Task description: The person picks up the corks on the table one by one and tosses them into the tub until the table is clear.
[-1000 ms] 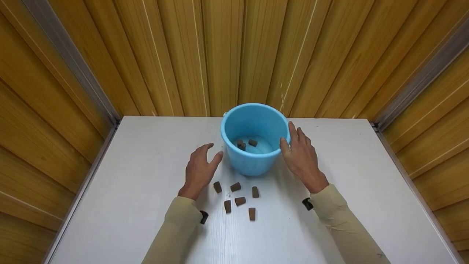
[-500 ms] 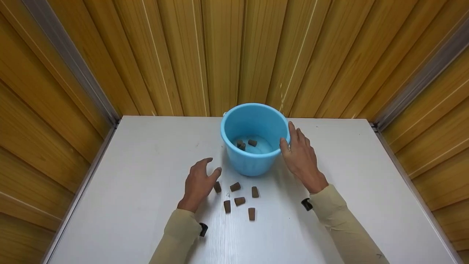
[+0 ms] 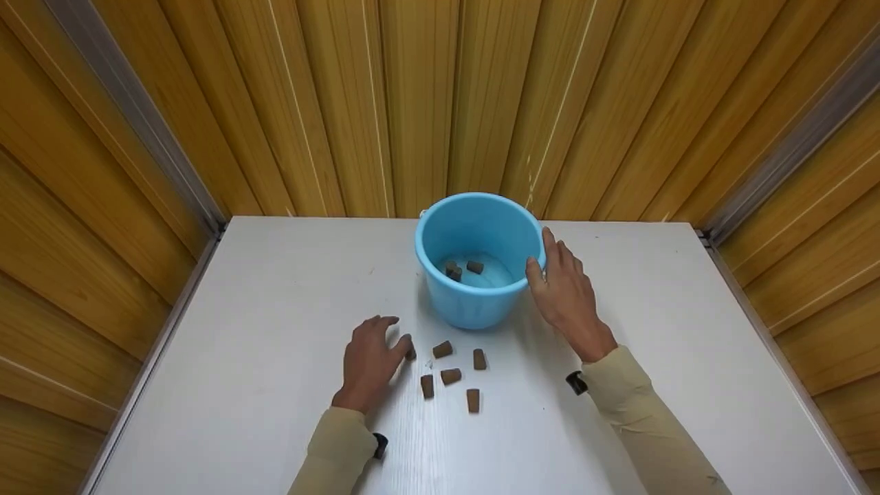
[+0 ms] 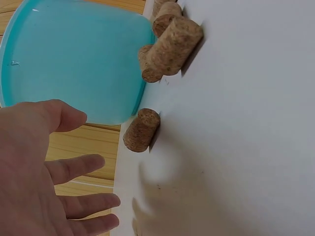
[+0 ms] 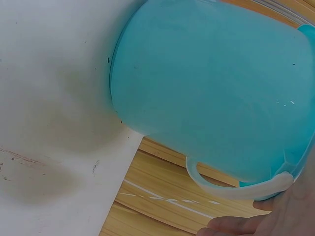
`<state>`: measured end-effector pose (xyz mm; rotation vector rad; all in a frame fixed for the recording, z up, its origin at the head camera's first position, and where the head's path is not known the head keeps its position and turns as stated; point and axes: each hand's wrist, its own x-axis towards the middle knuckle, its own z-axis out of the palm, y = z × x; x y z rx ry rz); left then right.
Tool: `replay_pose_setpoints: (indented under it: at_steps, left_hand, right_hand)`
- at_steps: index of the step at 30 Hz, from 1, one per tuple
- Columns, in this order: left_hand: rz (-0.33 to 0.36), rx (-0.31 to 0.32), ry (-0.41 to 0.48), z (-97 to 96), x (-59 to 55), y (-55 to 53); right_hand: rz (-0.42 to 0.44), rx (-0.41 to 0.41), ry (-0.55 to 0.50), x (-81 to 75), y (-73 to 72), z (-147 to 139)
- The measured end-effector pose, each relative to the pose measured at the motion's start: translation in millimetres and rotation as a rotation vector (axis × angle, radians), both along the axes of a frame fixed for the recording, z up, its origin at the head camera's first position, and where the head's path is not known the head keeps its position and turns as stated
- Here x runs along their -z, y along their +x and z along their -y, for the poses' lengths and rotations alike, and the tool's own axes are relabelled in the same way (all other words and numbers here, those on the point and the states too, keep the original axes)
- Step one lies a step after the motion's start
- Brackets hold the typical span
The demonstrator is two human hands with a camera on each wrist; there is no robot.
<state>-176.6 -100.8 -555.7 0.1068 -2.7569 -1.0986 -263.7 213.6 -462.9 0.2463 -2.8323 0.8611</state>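
Observation:
My left hand [image 3: 371, 361] hovers with its fingers spread beside the leftmost cork stopper [image 3: 411, 350], its thumb overlapping the cork in the head view. In the left wrist view a gap shows between the thumb and this cork [image 4: 141, 130], and nothing is in the palm. A light blue bucket [image 3: 471, 306] stands upright at the table's back middle. At its right rim, my right hand [image 3: 567, 295] holds on, thumb over the rim and fingers along the outside. Several brown corks [image 3: 474, 267] lie on the bucket's floor.
In front of the bucket several more corks [image 3: 451, 376] lie scattered on the white table [image 3: 275, 330]. The bucket's pale handle [image 5: 236, 189] hangs at its side by the right hand. Yellow wood-look panels [image 3: 419, 103] rise behind the table and on both sides.
My left hand has drawn back from the bucket's left side toward the near edge, lowering to the leftmost cork. The right hand and the bucket have stayed in place.

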Motion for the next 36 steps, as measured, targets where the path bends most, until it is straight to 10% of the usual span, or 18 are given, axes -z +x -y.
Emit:
replay_pose_setpoints:
  at_steps: [22,36]
  left_hand:
    - [-0.096,0.008,-0.159,-5.7,14.9,6.5]
    - [-0.034,0.032,-0.206,-2.8,13.6,9.7]
  right_hand:
    - [0.002,0.006,0.002,0.2,-0.5,0.8]
    - [-0.029,-0.009,-0.020,2.0,0.3,-0.1]
